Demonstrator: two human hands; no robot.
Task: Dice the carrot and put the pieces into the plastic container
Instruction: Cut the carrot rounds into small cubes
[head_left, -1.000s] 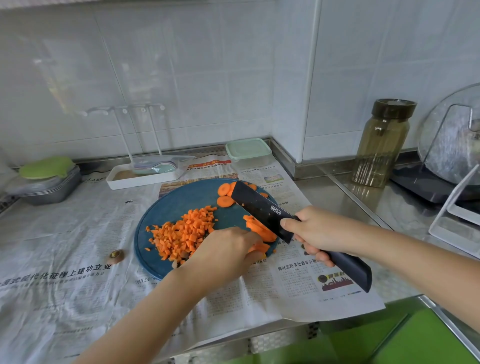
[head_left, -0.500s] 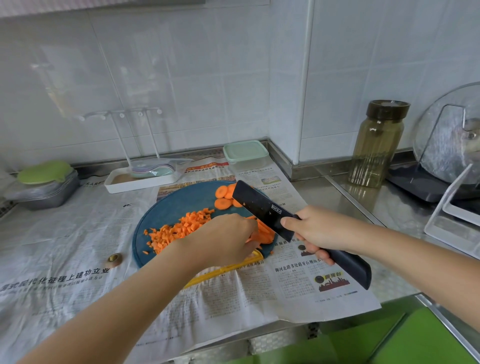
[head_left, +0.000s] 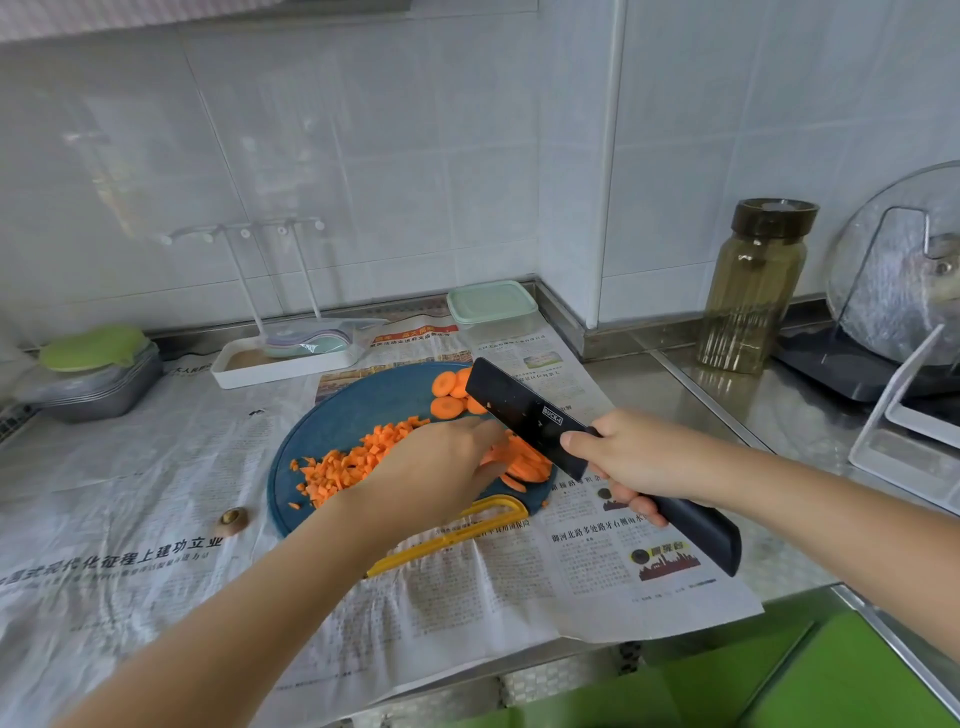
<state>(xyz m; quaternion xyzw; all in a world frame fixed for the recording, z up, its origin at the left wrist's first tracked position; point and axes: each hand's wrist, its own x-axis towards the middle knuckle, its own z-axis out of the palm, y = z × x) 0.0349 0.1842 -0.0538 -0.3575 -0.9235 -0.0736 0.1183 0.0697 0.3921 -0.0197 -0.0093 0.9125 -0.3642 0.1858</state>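
Gripping the knife (head_left: 519, 410), the right hand (head_left: 628, 457) hovers beside the left hand (head_left: 431, 473) — laid on carrot slices (head_left: 530, 462), grip unclear.

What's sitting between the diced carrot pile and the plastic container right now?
Head view: from the diced carrot pile, bare blue cutting board, then round carrot slices by the knife tip, then newspaper up to the plastic container.

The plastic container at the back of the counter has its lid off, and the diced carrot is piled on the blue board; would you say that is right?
Not quite: the head view shows the plastic container with its pale green lid on, not off. The rest holds: the diced carrot is piled on the blue board.
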